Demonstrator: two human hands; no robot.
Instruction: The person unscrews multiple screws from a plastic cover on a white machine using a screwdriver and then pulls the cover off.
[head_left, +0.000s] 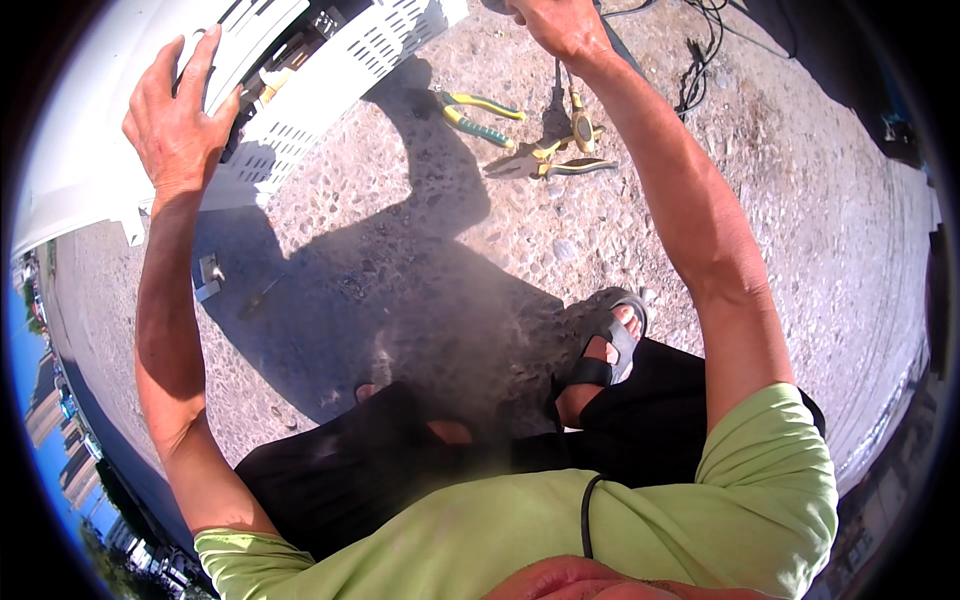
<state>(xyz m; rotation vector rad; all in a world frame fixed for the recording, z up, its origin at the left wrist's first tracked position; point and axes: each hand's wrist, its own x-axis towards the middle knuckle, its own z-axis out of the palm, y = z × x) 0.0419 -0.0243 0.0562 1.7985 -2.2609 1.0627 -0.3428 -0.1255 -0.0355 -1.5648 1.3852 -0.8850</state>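
Note:
My left hand (178, 130), fingers spread, lies against the white metal casing (100, 110) of an appliance at the upper left. The casing has an open gap beside a slotted white panel (375, 45); small parts show inside. My right hand (565, 30) reaches the top edge of the picture, its fingers curled round something dark that the edge mostly cuts off. On the ground between my arms lie green-and-yellow-handled pliers (484, 118), a second pair of yellow-and-black pliers (565, 167) and a yellow-handled screwdriver (581, 122).
Black cables (705, 50) lie tangled at the upper right, near a dark object. A small metal bracket (208, 278) and a thin tool (262, 298) rest in shadow on the left. My sandalled foot (615, 340) stands on the rough pebbled ground (520, 225).

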